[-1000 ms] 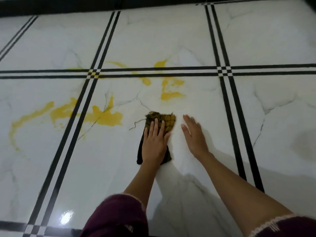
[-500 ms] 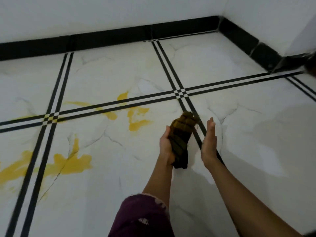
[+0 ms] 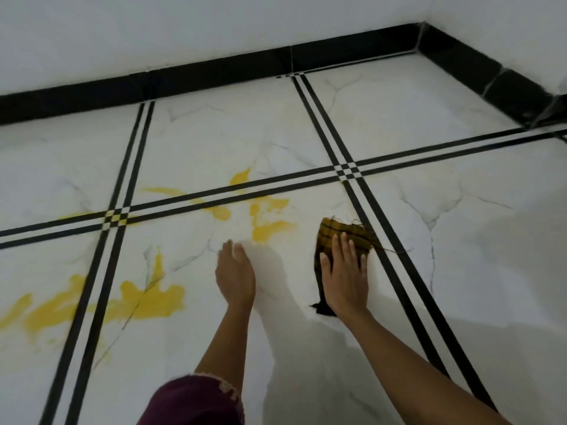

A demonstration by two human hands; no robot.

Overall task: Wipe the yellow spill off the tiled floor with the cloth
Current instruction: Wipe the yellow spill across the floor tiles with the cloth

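The yellow spill lies in patches on the white marble-look tiled floor (image 3: 399, 111). One patch (image 3: 270, 225) is just left of the cloth, a larger one (image 3: 153, 302) spreads at the left, and thin streaks (image 3: 162, 191) cross the black grout lines. The dark yellow-and-black checked cloth (image 3: 340, 233) lies flat on the floor beside a double black line. My right hand (image 3: 345, 277) presses down on it, fingers spread. My left hand (image 3: 234, 271) rests flat on the bare tile, holding nothing, its fingertips just short of the nearer patch.
A black skirting (image 3: 214, 72) runs along the white walls, meeting in a corner at the upper right. Double black stripes (image 3: 349, 170) divide the tiles. A maroon sleeve (image 3: 196, 400) shows at the bottom edge.
The cloth has gone from my left hand to my right, was lifted between both hands, and is down on the floor again, further right. My left hand now rests on bare tile.
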